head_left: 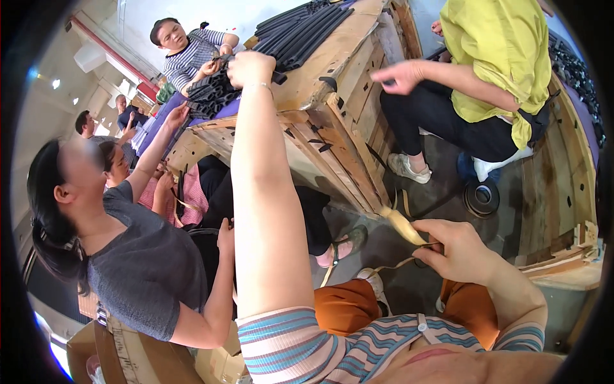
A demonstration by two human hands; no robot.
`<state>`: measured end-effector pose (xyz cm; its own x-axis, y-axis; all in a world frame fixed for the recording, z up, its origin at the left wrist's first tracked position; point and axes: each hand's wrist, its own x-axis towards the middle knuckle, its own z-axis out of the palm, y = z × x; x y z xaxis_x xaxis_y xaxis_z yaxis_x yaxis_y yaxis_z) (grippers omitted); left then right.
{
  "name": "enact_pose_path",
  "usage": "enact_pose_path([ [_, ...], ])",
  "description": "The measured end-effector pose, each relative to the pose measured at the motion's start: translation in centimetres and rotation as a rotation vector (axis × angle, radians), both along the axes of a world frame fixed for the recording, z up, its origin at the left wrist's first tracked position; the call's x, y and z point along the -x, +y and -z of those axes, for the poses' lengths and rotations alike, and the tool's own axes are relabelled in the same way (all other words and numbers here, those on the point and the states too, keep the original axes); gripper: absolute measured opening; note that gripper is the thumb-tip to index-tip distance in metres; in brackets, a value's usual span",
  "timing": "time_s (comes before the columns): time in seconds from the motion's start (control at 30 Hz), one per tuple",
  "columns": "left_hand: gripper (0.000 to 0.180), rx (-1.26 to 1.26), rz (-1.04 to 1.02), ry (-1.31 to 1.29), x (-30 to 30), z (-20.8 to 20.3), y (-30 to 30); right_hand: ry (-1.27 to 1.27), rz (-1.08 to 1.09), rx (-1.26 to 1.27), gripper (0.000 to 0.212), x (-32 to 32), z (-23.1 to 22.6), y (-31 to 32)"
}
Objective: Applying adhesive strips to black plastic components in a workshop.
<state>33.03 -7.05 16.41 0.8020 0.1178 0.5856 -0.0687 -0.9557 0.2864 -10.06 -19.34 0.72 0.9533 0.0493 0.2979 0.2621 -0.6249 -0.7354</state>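
My left hand (pixel 251 69) is stretched out over the wooden crate, its fingers curled closed on a black tube at a pile of short black tubes (pixel 214 95). The fingertips are partly hidden behind the hand. Low on the right, my right hand (pixel 462 248) pinches a pale yellow strip (pixel 404 225) between thumb and fingers. A small dark part shows at the pinch. A thin length of the strip also trails down to the left of that hand.
A wooden crate (pixel 348 125) bears long black tubes (pixel 300 37). A co-worker in grey (pixel 144 256) sits close on my left, another in stripes (pixel 192 56) stands across, and one in yellow-green (pixel 495 57) sits at right. A black roll (pixel 481 197) lies on the floor.
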Motion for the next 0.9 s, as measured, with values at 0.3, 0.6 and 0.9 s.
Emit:
enact_pose_path([
  [0.3, 0.046, -0.292, 0.142, 0.232, -3.1, -0.5, -3.0, 0.035, -0.041, -0.079, 0.038, -0.6, 0.8, -0.5],
  [0.6, 0.021, 0.552, 0.297, 0.689, -3.7, -0.1, 0.7, 0.127, -0.08, -0.056, 0.032, -0.5, 0.6, -0.2],
  [0.9, 0.008, 0.913, 0.618, 0.282, 0.9, 1.1, 0.5, 0.135, -0.065, -0.013, 0.031, -0.6, 1.0, 0.5],
])
